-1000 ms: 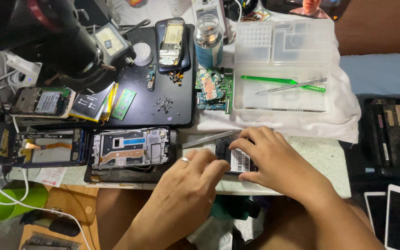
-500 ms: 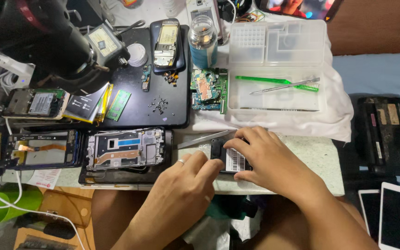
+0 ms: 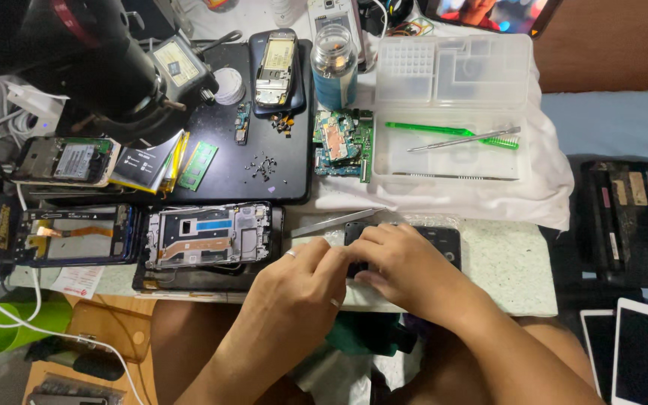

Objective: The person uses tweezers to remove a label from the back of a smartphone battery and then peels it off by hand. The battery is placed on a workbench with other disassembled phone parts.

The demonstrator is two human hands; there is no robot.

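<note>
A black phone (image 3: 429, 238) lies flat near the table's front edge, mostly covered by my hands. My right hand (image 3: 406, 266) rests on top of it with fingers curled over its left part. My left hand (image 3: 301, 289), with a ring on one finger, presses against the phone's left end, fingertips meeting those of the right hand. Silver tweezers (image 3: 335, 223) lie just behind the hands, untouched. An opened phone frame (image 3: 208, 236) with exposed metal parts sits left of my left hand.
A black mat (image 3: 241, 161) carries small screws, a memory stick and a dismantled phone (image 3: 277, 67). A clear plastic tray (image 3: 451, 124) holds green tools. A green circuit board (image 3: 341, 144), a jar (image 3: 335, 64), a microscope arm (image 3: 99, 67) and further opened phones (image 3: 69, 234) stand around.
The view has shifted slightly. My hands have closed together over the black phone, hiding the pale label seen on it before. The left hand moved right to meet the right.
</note>
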